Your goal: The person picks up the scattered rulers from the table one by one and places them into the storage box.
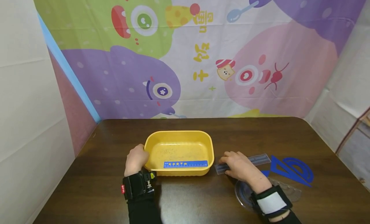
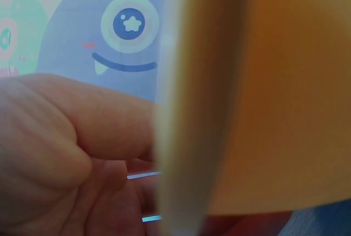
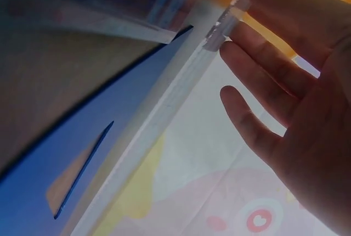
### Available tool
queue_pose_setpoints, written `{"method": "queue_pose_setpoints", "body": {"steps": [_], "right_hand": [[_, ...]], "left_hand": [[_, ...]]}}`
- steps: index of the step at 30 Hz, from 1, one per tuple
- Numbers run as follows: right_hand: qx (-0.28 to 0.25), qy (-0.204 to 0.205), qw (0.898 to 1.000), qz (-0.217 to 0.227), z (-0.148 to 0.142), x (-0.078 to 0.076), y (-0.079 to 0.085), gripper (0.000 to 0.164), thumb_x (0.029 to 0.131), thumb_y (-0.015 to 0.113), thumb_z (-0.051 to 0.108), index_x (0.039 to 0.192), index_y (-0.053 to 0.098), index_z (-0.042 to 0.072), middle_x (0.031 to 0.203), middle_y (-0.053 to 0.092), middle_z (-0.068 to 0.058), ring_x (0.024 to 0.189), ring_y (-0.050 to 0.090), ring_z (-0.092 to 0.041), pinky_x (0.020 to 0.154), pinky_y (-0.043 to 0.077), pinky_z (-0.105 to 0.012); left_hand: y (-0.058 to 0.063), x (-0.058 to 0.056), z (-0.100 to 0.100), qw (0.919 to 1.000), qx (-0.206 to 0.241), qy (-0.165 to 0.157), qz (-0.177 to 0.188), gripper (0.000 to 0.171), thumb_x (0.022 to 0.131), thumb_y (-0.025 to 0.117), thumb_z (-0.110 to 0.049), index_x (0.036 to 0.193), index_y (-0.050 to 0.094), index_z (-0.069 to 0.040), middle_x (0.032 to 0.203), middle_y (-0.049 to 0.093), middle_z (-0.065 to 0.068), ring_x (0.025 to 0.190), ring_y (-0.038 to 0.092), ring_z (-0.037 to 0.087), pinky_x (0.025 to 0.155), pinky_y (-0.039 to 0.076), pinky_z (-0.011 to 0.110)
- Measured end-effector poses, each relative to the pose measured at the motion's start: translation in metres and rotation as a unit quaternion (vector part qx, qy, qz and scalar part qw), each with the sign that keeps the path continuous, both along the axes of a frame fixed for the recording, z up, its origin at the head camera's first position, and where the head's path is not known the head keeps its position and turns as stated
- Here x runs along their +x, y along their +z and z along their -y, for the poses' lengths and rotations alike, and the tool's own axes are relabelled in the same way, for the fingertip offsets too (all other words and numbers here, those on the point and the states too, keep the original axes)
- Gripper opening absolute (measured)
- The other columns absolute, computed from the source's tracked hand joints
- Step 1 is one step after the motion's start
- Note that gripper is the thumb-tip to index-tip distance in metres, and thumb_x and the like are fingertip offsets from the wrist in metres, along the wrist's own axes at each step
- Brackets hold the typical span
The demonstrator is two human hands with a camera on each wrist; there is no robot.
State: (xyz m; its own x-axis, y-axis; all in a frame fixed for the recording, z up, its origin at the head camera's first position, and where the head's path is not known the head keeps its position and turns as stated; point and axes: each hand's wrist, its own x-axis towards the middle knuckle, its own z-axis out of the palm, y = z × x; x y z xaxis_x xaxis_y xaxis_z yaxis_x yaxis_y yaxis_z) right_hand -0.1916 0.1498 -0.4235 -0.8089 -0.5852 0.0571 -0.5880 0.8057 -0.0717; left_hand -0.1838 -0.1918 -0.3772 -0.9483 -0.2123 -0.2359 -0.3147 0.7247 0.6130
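Behind the table (image 1: 95, 192), a smooth cloth backdrop (image 1: 186, 85) was hung, printed with rounded cartoon creatures and yellow characters, and both sides were closed in by creased pale sheeting (image 1: 26, 89). Dark brown, glossy wood grain was shown by the tabletop, whose far corners were rounded. Left of the middle of the table, well in from its far edge, a yellow basin (image 1: 179, 173) was set, its plastic walls deep, its corners rounded and its floor scuffed. Inside, along its near wall, a flat blue ruler (image 1: 185, 164) with small cut-out shapes was laid. Between the basin and the table's right edge, a clear ruler (image 1: 258, 159) was slanted, its flat strip glinting. Nearer that edge, a blue set square (image 1: 284, 172) and a curved blue protractor (image 1: 302, 168) were spread close together. On the near side of these, a clear round piece (image 1: 240, 196) and a clear wavy-edged piece (image 1: 290, 191) were partly hidden by the right forearm (image 1: 260, 182). Beside the basin's left end, its rim was gripped by the left hand (image 1: 136, 159), with the thumb bent against the outside. Most of the clear ruler's left half was covered by the right hand (image 1: 238, 166), and the strip was pinched between its fingertips, the fingers only slightly bent.
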Motion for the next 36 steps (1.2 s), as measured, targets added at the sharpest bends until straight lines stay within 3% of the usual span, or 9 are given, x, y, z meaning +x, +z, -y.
{"method": "queue_pose_setpoints", "body": {"steps": [15,36], "right_hand": [[-0.039,0.014,0.999,-0.036,-0.001,-0.001,0.002,0.039,0.071,0.073,0.018,0.108,0.062,0.015,0.09,0.05,0.0,0.075,0.051,-0.013,0.07,0.043,-0.036],[-0.03,0.016,0.995,-0.09,0.0,-0.004,0.011,0.041,0.072,0.073,0.021,0.112,0.062,0.018,0.099,0.059,0.001,0.089,0.058,-0.016,0.085,0.042,-0.04]], "left_hand": [[0.001,0.001,0.0,1.0,-0.001,-0.003,-0.003,0.024,0.085,0.042,-0.006,0.105,0.05,0.006,0.079,0.05,0.015,0.067,0.049,0.026,0.06,0.039,0.031],[-0.002,-0.001,0.0,1.0,0.001,0.0,0.0,0.025,0.086,0.042,-0.007,0.106,0.049,0.006,0.08,0.05,0.015,0.068,0.05,0.025,0.061,0.039,0.03]]}}
